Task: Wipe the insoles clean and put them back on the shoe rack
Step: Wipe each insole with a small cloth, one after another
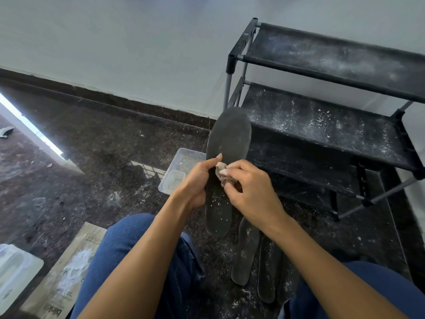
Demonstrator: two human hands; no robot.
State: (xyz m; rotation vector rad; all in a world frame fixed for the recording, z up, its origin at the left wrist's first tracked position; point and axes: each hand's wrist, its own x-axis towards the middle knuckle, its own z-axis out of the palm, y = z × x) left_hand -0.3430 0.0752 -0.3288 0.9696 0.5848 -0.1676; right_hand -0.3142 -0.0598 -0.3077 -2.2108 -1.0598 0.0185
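Note:
My left hand (197, 180) grips a dark grey insole (227, 139) by its left edge, holding it up in front of me, toe end pointing away. White specks dot its heel half. My right hand (248, 187) pinches a small crumpled pale cloth (221, 169) against the insole's middle. Two more dusty insoles (246, 249) lie side by side on the floor below my hands. The black shoe rack (322, 125) stands to the right against the wall, its fabric shelves covered in white dust and crumbs.
A clear plastic container (181, 166) with a smaller tub inside sits on the dark speckled floor left of the insole. A cardboard piece (69, 272) with white powder and a white plastic tray (13, 272) lie at the lower left. My knees in blue trousers frame the bottom.

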